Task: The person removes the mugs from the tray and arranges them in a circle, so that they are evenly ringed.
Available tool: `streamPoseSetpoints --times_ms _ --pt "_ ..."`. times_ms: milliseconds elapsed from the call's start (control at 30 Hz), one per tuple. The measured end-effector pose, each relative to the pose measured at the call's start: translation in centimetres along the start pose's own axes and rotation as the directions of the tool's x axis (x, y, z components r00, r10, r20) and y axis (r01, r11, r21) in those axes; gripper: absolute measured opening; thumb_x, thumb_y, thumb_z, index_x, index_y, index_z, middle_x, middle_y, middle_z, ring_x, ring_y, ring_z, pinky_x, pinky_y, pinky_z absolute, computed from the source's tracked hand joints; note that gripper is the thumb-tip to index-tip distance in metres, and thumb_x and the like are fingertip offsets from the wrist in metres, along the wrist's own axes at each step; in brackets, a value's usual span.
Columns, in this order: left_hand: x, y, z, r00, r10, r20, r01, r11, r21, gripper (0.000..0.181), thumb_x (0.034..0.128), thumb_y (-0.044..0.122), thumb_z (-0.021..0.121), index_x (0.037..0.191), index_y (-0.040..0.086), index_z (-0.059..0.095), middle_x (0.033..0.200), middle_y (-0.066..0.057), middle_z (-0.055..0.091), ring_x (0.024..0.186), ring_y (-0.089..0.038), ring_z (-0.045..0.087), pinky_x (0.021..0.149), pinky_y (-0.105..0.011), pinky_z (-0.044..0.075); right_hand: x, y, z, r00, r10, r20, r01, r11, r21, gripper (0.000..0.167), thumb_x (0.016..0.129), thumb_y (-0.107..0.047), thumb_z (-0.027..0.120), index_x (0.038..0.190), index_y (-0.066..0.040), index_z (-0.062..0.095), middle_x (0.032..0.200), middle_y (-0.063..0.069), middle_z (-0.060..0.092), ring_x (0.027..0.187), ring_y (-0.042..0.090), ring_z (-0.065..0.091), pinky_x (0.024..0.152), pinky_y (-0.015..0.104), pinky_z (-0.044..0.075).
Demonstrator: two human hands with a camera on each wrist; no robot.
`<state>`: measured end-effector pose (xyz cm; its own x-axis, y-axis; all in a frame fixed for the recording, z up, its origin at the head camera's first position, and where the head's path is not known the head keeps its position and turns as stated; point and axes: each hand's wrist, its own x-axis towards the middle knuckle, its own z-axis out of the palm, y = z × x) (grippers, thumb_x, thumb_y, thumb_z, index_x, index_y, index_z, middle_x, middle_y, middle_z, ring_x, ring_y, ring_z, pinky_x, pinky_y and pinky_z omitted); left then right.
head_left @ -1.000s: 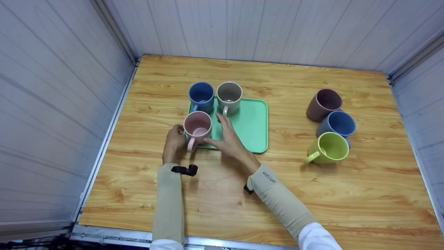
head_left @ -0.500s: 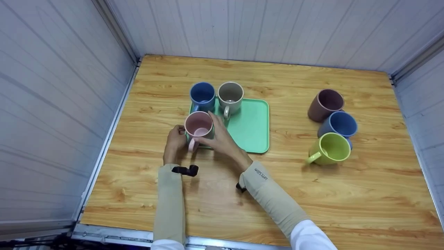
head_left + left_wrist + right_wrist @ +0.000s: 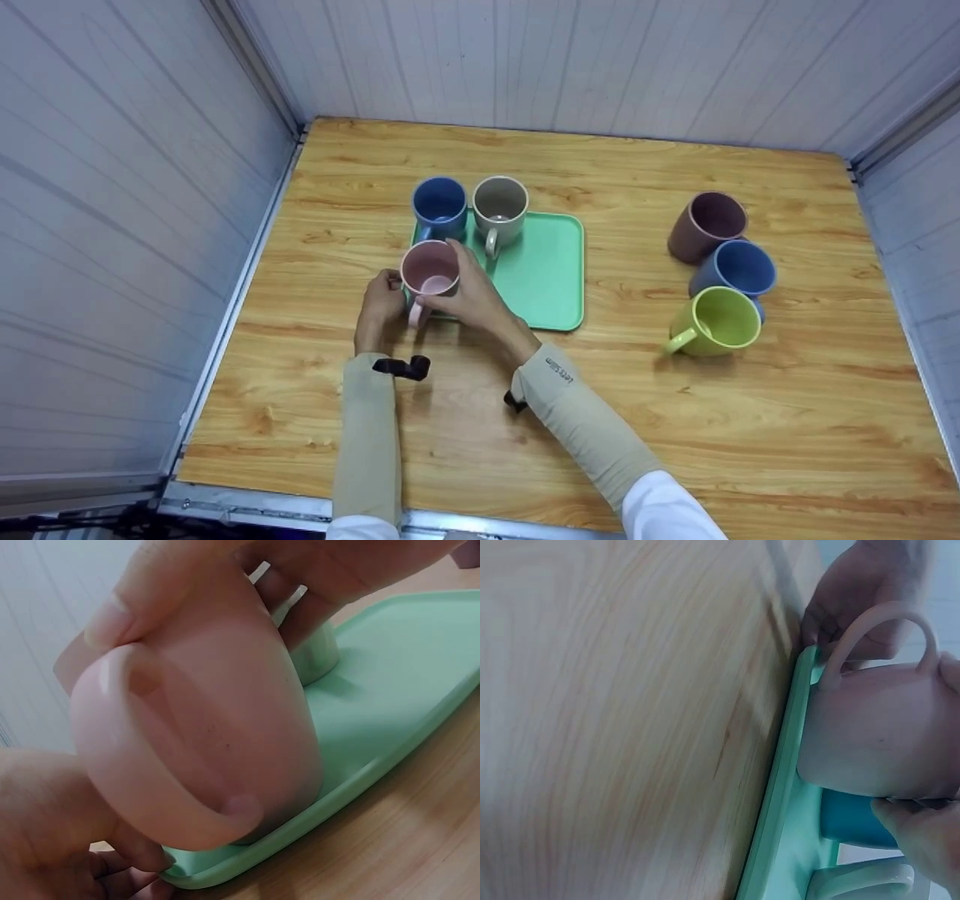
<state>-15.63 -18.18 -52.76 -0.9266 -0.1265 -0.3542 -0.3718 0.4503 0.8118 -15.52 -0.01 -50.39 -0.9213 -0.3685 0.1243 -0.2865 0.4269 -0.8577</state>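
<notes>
A pink mug (image 3: 430, 271) stands at the near left corner of a green tray (image 3: 549, 274). My right hand (image 3: 481, 304) grips it from the right, thumb by the top of the handle and fingers round the far side. In the left wrist view the base of the pink mug (image 3: 240, 712) meets the tray inside its rim. My left hand (image 3: 381, 301) holds the tray's near left corner between curled fingers and thumb, also visible in the right wrist view. Behind the pink mug, a blue mug (image 3: 439, 204) and a grey mug (image 3: 500, 204) sit side by side on the tray.
On the right of the wooden table (image 3: 817, 420) stand a dark purple mug (image 3: 694, 236), a second blue mug (image 3: 742, 268) and a yellow-green mug (image 3: 720, 322), close together. White panels (image 3: 585, 67) wall the table at the back and both sides.
My right hand has moved left and closed round the pink mug, its thumb now at the handle. The left hand and the mugs look unmoved; the view shifted slightly.
</notes>
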Motion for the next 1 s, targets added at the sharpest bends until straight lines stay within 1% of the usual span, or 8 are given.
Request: streamPoseSetpoints --times_ms 133,267,433,567,667,733,900,1000 --pt "0.1 0.0 0.1 1.0 -0.002 0.01 0.002 1.0 0.007 0.042 0.0871 0.006 0.048 0.127 -0.006 0.049 0.118 -0.025 0.058 0.11 -0.032 0.054 0.097 -0.039 0.042 -0.3 0.0 -0.2 0.999 0.0 -0.036 -0.001 1.0 -0.017 0.1 0.068 -0.042 0.083 0.145 -0.003 0.031 0.14 0.01 0.044 0.127 0.021 0.045 0.107 0.035 0.037" --pt "0.1 0.1 0.2 1.0 -0.01 0.02 0.009 1.0 0.011 0.041 0.0879 0.004 0.045 0.127 -0.006 0.049 0.119 -0.024 0.057 0.111 -0.032 0.053 0.097 -0.039 0.042 -0.8 0.0 -0.5 0.998 0.015 -0.059 -0.017 0.999 -0.041 0.1 0.067 -0.046 0.083 0.144 -0.005 0.033 0.139 0.008 0.046 0.125 0.019 0.047 0.105 0.035 0.039" --pt "0.1 0.1 0.0 1.0 -0.015 0.025 0.015 1.0 0.0 0.041 0.0876 0.001 0.04 0.127 -0.006 0.049 0.119 -0.025 0.057 0.111 -0.031 0.053 0.096 -0.037 0.043 -1.4 -0.4 -1.4 0.996 0.018 -0.082 -0.019 1.0 -0.02 0.101 0.066 -0.049 0.082 0.144 -0.006 0.035 0.138 0.006 0.047 0.122 0.018 0.049 0.103 0.036 0.04" --pt "0.1 -0.1 -0.1 1.0 -0.02 0.02 0.019 1.0 0.015 0.041 0.0875 0.0 0.037 0.127 -0.006 0.049 0.119 -0.024 0.056 0.11 -0.03 0.052 0.096 -0.037 0.042 -1.9 -0.9 -2.4 0.996 0.01 -0.092 -0.011 1.0 -0.019 0.101 0.065 -0.05 0.082 0.144 -0.007 0.036 0.138 0.004 0.047 0.122 0.018 0.049 0.102 0.037 0.041" --pt "0.2 -0.1 -0.1 0.999 -0.029 0.025 0.029 0.999 0.023 0.043 0.0872 -0.001 0.035 0.128 -0.005 0.048 0.121 -0.023 0.055 0.111 -0.03 0.051 0.098 -0.038 0.041 -2.3 -1.0 -3.1 0.993 -0.002 -0.115 0.002 1.0 -0.006 0.099 0.064 -0.049 0.084 0.143 -0.009 0.039 0.135 0.003 0.05 0.12 0.018 0.051 0.1 0.037 0.042" --pt "0.2 -0.1 -0.1 0.999 -0.038 0.03 0.037 0.999 0.019 0.045 0.0866 -0.002 0.033 0.129 -0.005 0.047 0.122 -0.023 0.054 0.112 -0.03 0.051 0.098 -0.038 0.041 -2.6 -1.1 -3.7 0.991 -0.004 -0.134 0.004 1.0 -0.001 0.098 0.064 -0.049 0.084 0.141 -0.008 0.04 0.133 0.002 0.051 0.118 0.019 0.052 0.1 0.037 0.042" --pt "0.2 0.0 0.0 0.995 -0.082 0.05 0.082 0.997 -0.005 0.047 0.0878 -0.003 0.031 0.133 -0.003 0.044 0.125 -0.021 0.052 0.113 -0.029 0.049 0.098 -0.038 0.041 -3.8 -1.7 -5.0 0.982 0.001 -0.188 0.0 1.0 0.004 0.101 0.064 -0.049 0.084 0.143 -0.006 0.038 0.135 0.005 0.05 0.12 0.02 0.051 0.101 0.039 0.042" --pt "0.1 0.0 0.0 0.993 -0.102 0.058 0.103 0.994 -0.018 0.046 0.0899 -0.002 0.031 0.134 -0.001 0.044 0.125 -0.02 0.052 0.112 -0.027 0.049 0.097 -0.037 0.041 -4.7 -2.1 -6.0 0.975 -0.011 -0.22 0.014 1.0 0.011 0.099 0.065 -0.049 0.084 0.143 -0.008 0.038 0.135 0.005 0.05 0.119 0.021 0.05 0.1 0.041 0.044"
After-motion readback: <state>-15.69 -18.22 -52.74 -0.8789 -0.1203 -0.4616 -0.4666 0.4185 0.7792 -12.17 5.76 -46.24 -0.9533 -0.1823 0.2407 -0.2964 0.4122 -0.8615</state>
